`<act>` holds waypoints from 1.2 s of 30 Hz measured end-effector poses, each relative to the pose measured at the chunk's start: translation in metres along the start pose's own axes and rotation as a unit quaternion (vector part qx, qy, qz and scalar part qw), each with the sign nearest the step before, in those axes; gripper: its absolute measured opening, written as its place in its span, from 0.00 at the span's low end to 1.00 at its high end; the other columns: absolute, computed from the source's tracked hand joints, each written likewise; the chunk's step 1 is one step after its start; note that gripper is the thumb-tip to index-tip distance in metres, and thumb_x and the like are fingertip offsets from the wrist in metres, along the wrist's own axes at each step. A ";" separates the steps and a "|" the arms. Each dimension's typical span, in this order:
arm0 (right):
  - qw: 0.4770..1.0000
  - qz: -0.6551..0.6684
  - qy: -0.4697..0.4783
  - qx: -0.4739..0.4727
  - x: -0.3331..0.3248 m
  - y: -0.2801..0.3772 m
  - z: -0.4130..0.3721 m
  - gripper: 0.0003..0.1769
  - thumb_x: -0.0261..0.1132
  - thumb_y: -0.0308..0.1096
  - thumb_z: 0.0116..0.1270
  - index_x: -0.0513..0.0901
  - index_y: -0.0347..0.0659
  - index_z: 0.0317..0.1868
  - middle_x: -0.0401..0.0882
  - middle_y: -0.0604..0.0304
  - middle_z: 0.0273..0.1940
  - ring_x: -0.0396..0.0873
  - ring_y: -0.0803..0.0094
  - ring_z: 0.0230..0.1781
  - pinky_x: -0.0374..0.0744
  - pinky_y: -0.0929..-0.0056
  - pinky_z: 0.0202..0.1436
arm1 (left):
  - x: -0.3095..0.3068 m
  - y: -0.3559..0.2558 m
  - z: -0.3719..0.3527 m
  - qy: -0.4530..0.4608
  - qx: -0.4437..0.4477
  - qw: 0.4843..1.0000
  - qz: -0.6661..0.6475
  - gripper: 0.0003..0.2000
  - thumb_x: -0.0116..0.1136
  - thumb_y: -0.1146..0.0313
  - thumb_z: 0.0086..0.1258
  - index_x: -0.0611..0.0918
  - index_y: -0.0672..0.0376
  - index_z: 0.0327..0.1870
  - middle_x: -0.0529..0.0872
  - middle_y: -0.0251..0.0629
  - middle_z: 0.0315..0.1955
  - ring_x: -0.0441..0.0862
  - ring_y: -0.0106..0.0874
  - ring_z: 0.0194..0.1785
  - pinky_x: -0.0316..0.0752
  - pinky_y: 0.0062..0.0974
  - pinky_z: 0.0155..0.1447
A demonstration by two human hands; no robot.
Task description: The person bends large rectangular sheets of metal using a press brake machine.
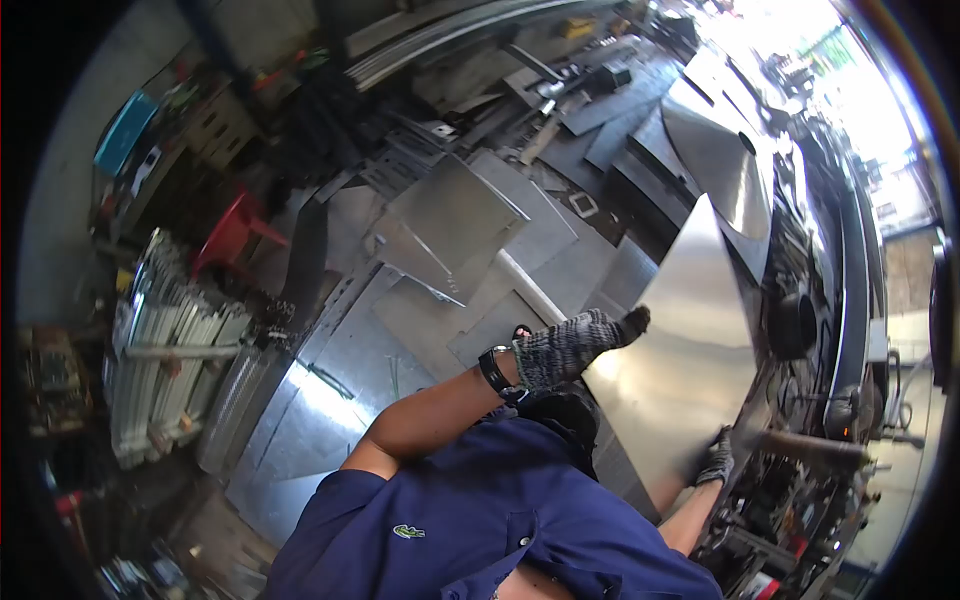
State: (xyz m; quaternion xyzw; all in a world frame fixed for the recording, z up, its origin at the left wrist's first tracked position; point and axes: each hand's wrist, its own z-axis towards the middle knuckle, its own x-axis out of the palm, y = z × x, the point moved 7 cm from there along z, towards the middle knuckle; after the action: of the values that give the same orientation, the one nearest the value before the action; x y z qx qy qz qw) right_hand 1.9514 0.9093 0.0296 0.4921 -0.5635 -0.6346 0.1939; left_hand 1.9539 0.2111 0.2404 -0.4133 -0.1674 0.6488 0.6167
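A bright, bare metal sheet (690,330) with a pointed upper corner is tilted up in front of my body, between my two hands. At its left edge is my left hand (580,348), in a grey patterned knit glove, with the fingers closed on that edge. A black watch (497,374) sits on the left wrist. My right hand (717,458), also gloved, grips the sheet near its lower right edge. The right fingers are partly hidden, and the area beside them is blurred.
Several flat metal sheets (455,215) lie in front of me. A curved metal sheet (715,150) stands beyond. On the left are a red plastic chair (238,232) and a rack of pale metal strips (170,375). Dark machinery with a cylindrical bar (815,448) is close on the right.
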 end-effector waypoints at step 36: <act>0.933 -0.167 0.025 0.318 0.476 0.202 0.485 0.40 0.70 0.64 0.61 0.85 0.26 0.47 0.86 0.49 0.38 0.80 0.62 0.36 0.78 0.62 0.44 | -0.105 0.628 0.562 0.161 -0.318 0.933 -0.058 0.26 0.69 0.47 0.65 0.85 0.66 0.45 0.85 0.44 0.30 0.82 0.32 0.35 0.77 0.34 0.41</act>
State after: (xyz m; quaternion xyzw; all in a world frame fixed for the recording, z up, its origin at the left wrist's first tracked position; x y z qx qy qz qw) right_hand 1.2702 0.7241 -0.0385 0.6310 -0.6405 -0.4325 -0.0675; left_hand 1.1098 0.1619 0.1572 -0.6762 -0.2871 0.4496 0.5081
